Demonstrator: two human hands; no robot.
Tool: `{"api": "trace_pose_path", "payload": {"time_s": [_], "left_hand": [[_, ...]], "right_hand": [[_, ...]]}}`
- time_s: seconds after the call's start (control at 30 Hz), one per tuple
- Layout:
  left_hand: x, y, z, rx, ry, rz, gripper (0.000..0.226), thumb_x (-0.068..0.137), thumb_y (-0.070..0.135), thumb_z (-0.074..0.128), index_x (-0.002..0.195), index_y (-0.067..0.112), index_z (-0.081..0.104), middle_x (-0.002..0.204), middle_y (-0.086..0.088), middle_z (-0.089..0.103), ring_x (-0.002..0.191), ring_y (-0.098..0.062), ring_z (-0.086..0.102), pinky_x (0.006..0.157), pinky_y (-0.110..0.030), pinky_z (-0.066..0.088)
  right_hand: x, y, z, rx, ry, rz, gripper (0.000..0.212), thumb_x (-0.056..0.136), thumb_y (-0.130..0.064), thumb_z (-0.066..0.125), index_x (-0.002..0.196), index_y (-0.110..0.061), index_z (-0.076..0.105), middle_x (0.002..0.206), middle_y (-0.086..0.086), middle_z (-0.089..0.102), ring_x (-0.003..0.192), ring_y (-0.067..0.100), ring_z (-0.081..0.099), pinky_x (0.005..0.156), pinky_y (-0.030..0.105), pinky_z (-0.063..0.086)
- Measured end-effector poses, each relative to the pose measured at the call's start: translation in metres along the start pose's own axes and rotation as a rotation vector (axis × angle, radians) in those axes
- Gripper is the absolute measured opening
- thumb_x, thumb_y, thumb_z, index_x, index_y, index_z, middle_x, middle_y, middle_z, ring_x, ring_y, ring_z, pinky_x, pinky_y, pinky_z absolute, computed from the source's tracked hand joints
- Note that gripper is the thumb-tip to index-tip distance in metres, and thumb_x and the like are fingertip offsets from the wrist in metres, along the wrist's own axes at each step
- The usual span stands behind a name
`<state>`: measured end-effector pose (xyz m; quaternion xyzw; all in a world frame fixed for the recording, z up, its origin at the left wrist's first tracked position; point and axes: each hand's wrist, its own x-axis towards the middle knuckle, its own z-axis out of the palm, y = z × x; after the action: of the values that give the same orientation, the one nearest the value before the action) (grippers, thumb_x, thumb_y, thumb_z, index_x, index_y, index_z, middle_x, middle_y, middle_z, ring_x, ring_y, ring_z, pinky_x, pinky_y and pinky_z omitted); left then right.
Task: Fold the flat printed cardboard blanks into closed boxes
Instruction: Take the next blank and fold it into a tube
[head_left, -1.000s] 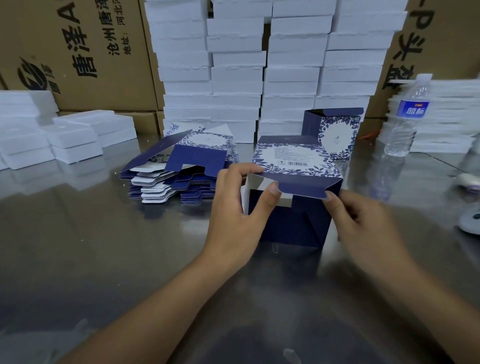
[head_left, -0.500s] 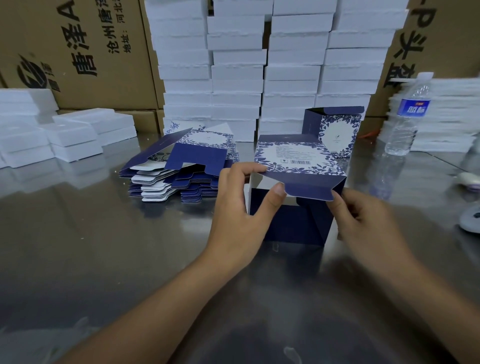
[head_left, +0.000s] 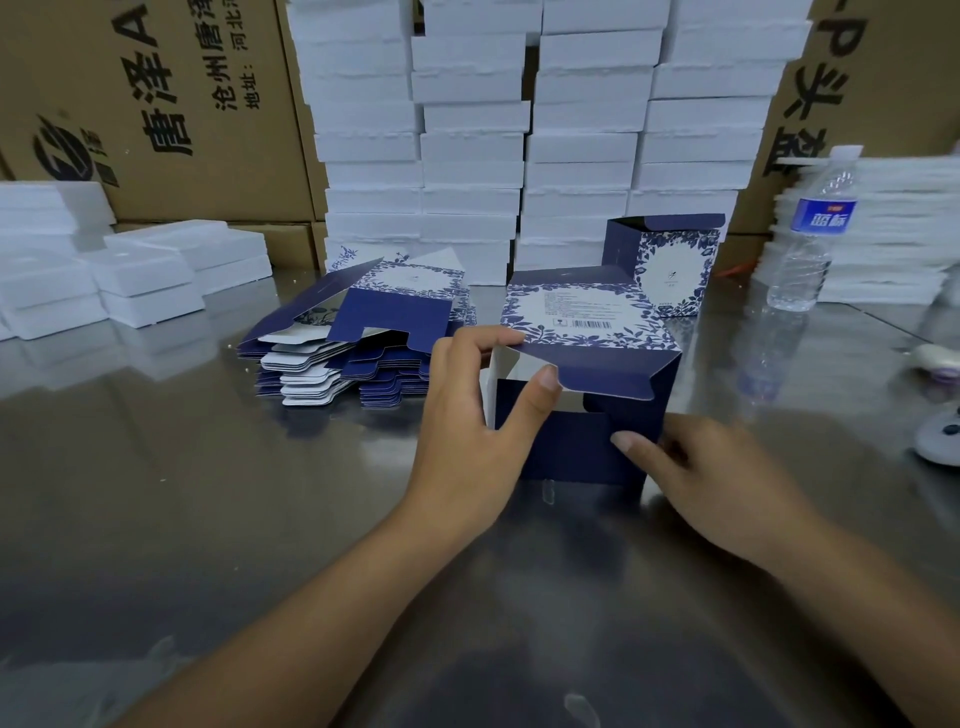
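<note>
Under your fingers (head_left: 478, 340) spreads a glossy grey metal table (head_left: 208, 493), mirroring what stands on it. Straight beyond the fingers, white boxes (head_left: 467, 156) rise in four tight columns against brown cartons (head_left: 156, 104) printed with black characters. Far left of the fingers sit low white trays (head_left: 145, 275); far right, a clear water bottle (head_left: 810, 234) stands before another white stack (head_left: 893, 228). The light is soft and even
</note>
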<state>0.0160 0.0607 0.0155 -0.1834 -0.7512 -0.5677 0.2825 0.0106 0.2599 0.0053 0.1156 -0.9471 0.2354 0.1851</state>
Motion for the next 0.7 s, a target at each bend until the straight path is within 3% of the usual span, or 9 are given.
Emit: {"api": "trace_pose_path", "payload": {"time_s": [0.2, 0.37, 0.57, 0.7], "left_hand": [[-0.0005, -0.0004, -0.0005, 0.014, -0.007, -0.001, 0.033, 0.074, 0.064, 0.047, 0.101, 0.046, 0.044, 0.116, 0.01, 0.048, 0.107, 0.014, 0.043, 0.089, -0.009, 0.037], [0.0001, 0.0003, -0.0004, 0.01, -0.011, -0.008, 0.032, 0.073, 0.065, 0.047, 0.1, 0.047, 0.044, 0.116, 0.01, 0.048, 0.107, 0.014, 0.043, 0.091, -0.017, 0.039], [0.0001, 0.0008, -0.0008, 0.011, -0.004, -0.017, 0.032, 0.074, 0.065, 0.047, 0.1, 0.047, 0.044, 0.116, 0.011, 0.048, 0.107, 0.014, 0.043, 0.087, -0.007, 0.036], [0.0015, 0.0016, -0.0016, -0.012, 0.02, -0.037, 0.026, 0.079, 0.055, 0.055, 0.1, 0.044, 0.045, 0.114, 0.006, 0.05, 0.102, 0.011, 0.046, 0.084, -0.006, 0.036]], "right_hand": [[0.0003, 0.001, -0.0007, 0.014, -0.027, 0.028, 0.043, 0.091, -0.049, 0.045, 0.059, -0.02, 0.046, 0.05, -0.004, 0.04, 0.052, 0.017, 0.04, 0.053, 0.035, 0.033], [-0.0005, -0.0003, -0.0042, -0.116, -0.098, 0.054, 0.046, 0.088, -0.055, 0.047, 0.06, -0.018, 0.048, 0.054, -0.005, 0.049, 0.056, 0.014, 0.05, 0.049, 0.031, 0.033], [-0.0004, 0.001, -0.0037, -0.05, -0.073, 0.067, 0.048, 0.09, -0.047, 0.052, 0.055, -0.016, 0.045, 0.051, -0.001, 0.052, 0.056, 0.015, 0.052, 0.053, 0.032, 0.036], [-0.001, -0.0005, -0.0052, -0.089, -0.124, 0.049, 0.042, 0.086, -0.055, 0.051, 0.062, -0.021, 0.053, 0.057, -0.005, 0.06, 0.06, 0.009, 0.055, 0.052, 0.03, 0.039]]}}
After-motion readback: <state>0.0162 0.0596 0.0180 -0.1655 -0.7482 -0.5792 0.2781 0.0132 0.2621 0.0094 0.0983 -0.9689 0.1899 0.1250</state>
